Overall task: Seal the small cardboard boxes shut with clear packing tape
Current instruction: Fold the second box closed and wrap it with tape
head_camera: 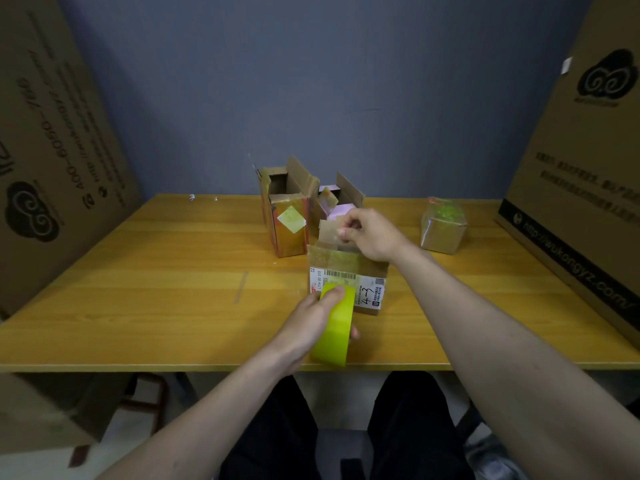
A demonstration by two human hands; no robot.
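A small cardboard box (367, 271) with a white shipping label marked "4-3" stands near the table's front middle, its top flaps open. My right hand (370, 233) pinches one raised flap (329, 230) at the box's far side. My left hand (311, 320) grips a yellow-green roll of tape (334, 336) upright against the box's front face, thumb on top of the roll. Behind stand two more open boxes, a tall one (289, 220) and one with pink contents (341, 202).
A closed, taped small box (443, 226) sits at the right back of the wooden table (156, 289). Large printed cartons lean at the left (52, 150) and right (581, 168) edges. My legs show below the table's front edge.
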